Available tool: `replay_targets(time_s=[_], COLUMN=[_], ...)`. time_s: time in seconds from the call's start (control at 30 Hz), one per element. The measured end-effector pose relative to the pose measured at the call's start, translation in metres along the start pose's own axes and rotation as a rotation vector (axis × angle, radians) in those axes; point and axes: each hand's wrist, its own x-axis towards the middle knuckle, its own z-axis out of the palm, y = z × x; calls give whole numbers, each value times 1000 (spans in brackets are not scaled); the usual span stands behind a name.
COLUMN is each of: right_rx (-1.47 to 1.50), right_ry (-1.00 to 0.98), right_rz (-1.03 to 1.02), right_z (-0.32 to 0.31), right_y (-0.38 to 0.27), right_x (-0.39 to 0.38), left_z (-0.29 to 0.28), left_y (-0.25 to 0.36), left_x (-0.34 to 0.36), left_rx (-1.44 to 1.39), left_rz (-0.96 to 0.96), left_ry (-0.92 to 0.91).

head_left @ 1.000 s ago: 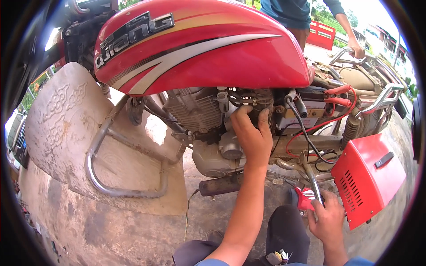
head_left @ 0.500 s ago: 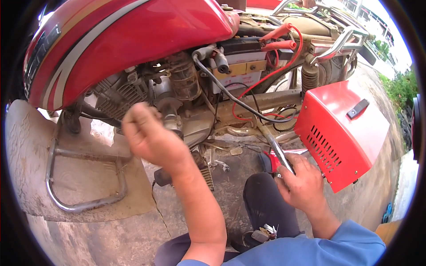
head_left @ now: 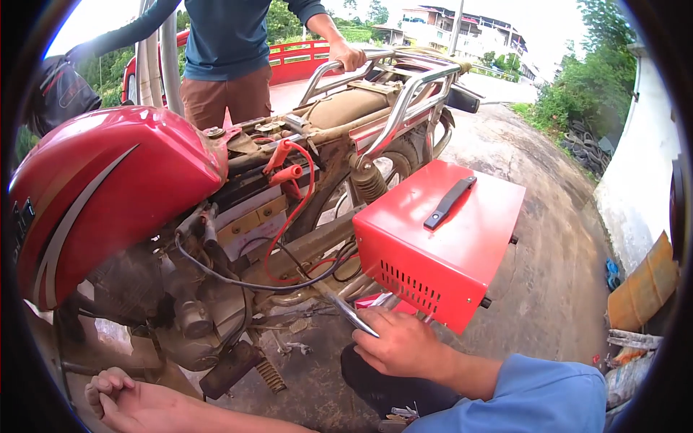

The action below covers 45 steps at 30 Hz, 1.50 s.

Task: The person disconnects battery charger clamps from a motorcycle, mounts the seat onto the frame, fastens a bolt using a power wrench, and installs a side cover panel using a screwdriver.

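- Ground (head_left: 548,252): stained grey-brown concrete, white wall (head_left: 632,191) along right edge
- 1 red motorcycle (head_left: 184,162): stands across left half
- 1 blue item (head_left: 613,274): right edge, kind unclear
- 1 rust-brown sheet (head_left: 642,286): tilted, right edge
- Pale bundles (head_left: 632,377): near right corner
- Dark tyres (head_left: 588,148): heaped, far right edge

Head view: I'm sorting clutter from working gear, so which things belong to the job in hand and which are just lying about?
Job in hand:
- chrome lever, held in the right hand
- motorcycle
- red clamps near the battery
- red vented box

Apparently just lying about:
- orange-brown panel
- small blue object
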Motion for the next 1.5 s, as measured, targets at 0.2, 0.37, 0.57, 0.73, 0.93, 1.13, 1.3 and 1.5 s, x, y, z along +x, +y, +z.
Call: replay_targets(time_s=[0.2, 0.37, 0.57, 0.73, 0.93, 1.13, 1.3, 1.5], right_rx=[17, 7, -9, -18, -19, -45, -29, -31], right_ry=[-42, -19, -19, -50, -25, -14, -6, -9], right_rz=[32, 17, 35, 53, 42, 38, 44, 49], right_z=[-7, -3, 2, -1, -2, -6, -6, -6], right_y=[-4, -2, -3, -5, -6, -8, -9, -9], right_x=[2, 4, 2, 2, 4, 8, 9, 8], left_z=[13, -34, 15, 16, 11, -13, -8, -21], left_y=[0, -24, 0, 3, 0, -6, -6, -14], left_x=[-16, -7, -23, -21, -14, -5, -5, -3], left_rx=[0, -60, -90, -136, -249, -72, -33, -16], left_rz=[35, -46, -86, -139, -198, -272, -249, -263], left_ry=[-101, -237, -103, -98, -78, -142, -92, -190])
